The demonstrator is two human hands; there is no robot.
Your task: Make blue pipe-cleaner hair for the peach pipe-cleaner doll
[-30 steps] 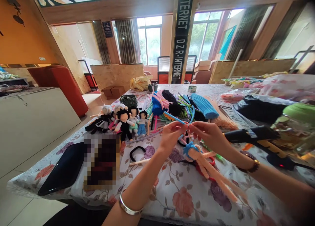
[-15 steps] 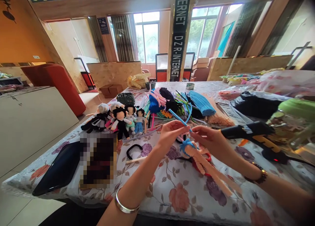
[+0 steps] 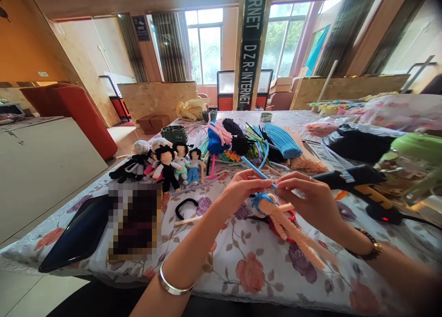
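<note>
- The left hand (image 3: 241, 188) sits at the middle of the frame, thumb and fingertips pinched shut on a blue pipe cleaner (image 3: 257, 170).
- The right hand (image 3: 311, 199), just right of centre, pinches the same blue pipe cleaner, its fingertips almost touching those of the left hand.
- The free end of the blue pipe cleaner slants up and to the left from the fingers.
- A peach doll (image 3: 286, 225) lies just below both hands, with blue strands wound around its head; its body stretches toward the lower right over the flowered tablecloth (image 3: 248, 271). I cannot tell whether it rests on the cloth.
- A black glue gun (image 3: 359, 181) lies to the right, near the right hand.
- A row of 5 or so finished dolls (image 3: 162, 163) lies at the left of centre.
- A heap of coloured pipe cleaners (image 3: 248, 144) spreads behind the hands, above centre.
- A dark tray (image 3: 76, 236) lies at the lower left edge of the table.
- A silver bangle (image 3: 171, 287) circles the left wrist at the bottom of the frame.
</note>
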